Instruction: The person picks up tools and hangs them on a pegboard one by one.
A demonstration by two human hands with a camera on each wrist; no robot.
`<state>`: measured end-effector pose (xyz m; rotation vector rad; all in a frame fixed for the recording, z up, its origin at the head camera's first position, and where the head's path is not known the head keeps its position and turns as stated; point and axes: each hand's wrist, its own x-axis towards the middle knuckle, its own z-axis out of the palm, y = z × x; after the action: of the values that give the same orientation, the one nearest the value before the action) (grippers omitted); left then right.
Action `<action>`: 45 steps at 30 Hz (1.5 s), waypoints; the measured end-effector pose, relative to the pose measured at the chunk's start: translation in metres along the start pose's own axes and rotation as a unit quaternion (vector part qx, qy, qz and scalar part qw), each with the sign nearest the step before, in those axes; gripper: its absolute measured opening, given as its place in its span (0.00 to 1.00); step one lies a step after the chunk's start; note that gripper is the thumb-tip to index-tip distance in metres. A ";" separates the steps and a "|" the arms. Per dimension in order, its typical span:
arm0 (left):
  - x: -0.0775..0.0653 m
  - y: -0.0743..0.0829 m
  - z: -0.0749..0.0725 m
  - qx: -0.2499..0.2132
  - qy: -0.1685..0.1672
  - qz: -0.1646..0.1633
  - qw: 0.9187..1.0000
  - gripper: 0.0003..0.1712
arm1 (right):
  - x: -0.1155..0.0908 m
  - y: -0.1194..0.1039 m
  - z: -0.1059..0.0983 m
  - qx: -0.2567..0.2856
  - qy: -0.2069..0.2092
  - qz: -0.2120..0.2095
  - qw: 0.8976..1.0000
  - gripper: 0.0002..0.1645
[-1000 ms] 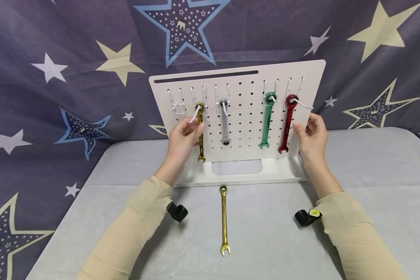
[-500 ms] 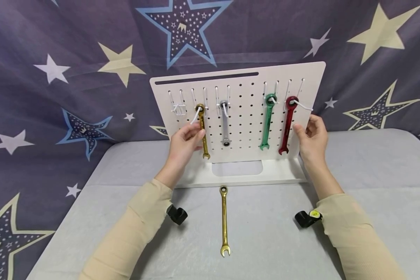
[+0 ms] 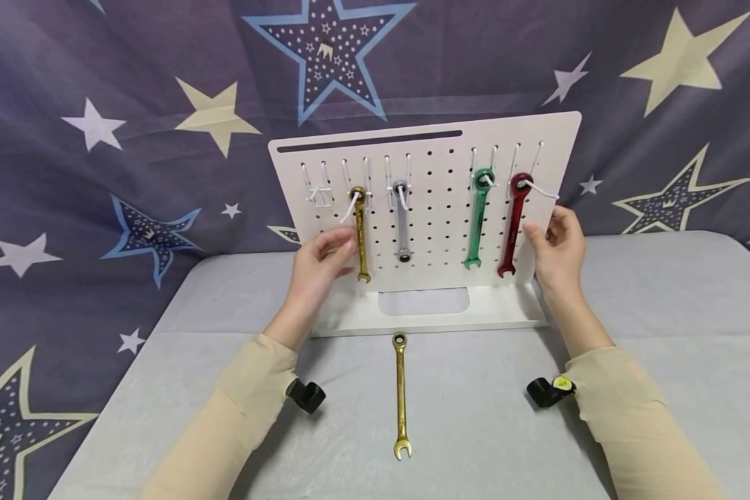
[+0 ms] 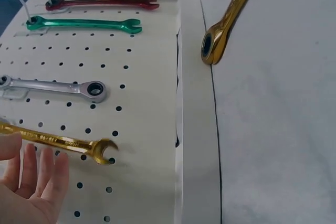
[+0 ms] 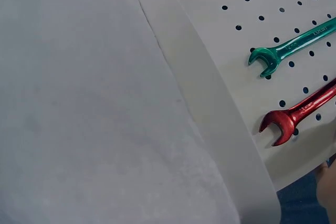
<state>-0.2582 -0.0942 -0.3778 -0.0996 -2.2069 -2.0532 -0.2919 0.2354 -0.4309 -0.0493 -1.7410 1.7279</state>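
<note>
Hung by its ring end on a white hook, a gold combination wrench [image 3: 362,243] sits at the left of the white pegboard [image 3: 437,236]. My left hand [image 3: 319,267] is right beside its shaft, fingers relaxed; in the left wrist view the thumb overlaps the gold shaft, with the other fingers [image 4: 44,174] below it. At the board's right edge my right hand [image 3: 559,253] grips the rim, thumb in front, fingers partly hidden behind. Close to it hangs a red wrench [image 3: 513,229], with a green wrench [image 3: 478,222] to its left. A silver wrench [image 3: 403,226] hangs between the gold and green ones.
A second gold wrench [image 3: 401,396] lies on the grey cloth-covered table [image 3: 475,417], its ring end near the board's base [image 3: 500,312]. A bare white hook [image 3: 319,194] is at the board's far left. A star-patterned curtain [image 3: 475,55] hangs behind.
My left hand has let go of the hung gold wrench and drawn slightly left and down. That wrench swung right, then back a little. My right hand stays at the board's edge.
</note>
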 end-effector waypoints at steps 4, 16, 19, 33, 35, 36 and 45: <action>-0.010 0.001 -0.003 0.006 -0.011 -0.005 1.000 0.19 | -0.001 0.000 -0.001 0.005 0.003 -0.001 1.000 0.15; -0.043 0.000 -0.007 0.080 -0.120 0.000 0.989 0.19 | 0.000 -0.004 0.002 0.003 0.014 0.004 1.000 0.14; -0.052 -0.001 -0.007 0.097 -0.142 0.000 0.985 0.18 | 0.000 -0.008 0.002 -0.001 0.011 -0.002 1.000 0.14; -0.076 -0.007 -0.002 0.137 -0.197 -0.045 0.970 0.19 | -0.004 -0.012 0.002 -0.039 0.000 0.028 0.999 0.12; -0.074 -0.009 0.002 0.145 -0.197 -0.046 0.969 0.19 | -0.004 -0.011 0.001 -0.042 -0.003 0.032 0.999 0.13; -0.072 -0.010 0.005 0.150 -0.198 -0.047 0.968 0.19 | -0.005 -0.011 0.001 -0.043 -0.005 0.035 0.998 0.13; -0.073 -0.025 0.018 0.249 -0.254 -0.080 0.931 0.18 | -0.014 -0.029 -0.003 -0.053 -0.018 0.031 0.998 0.19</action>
<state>-0.1898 -0.0752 -0.4138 -0.4576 -3.0748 -1.5856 -0.2674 0.2284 -0.4105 -0.1203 -1.8756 1.6883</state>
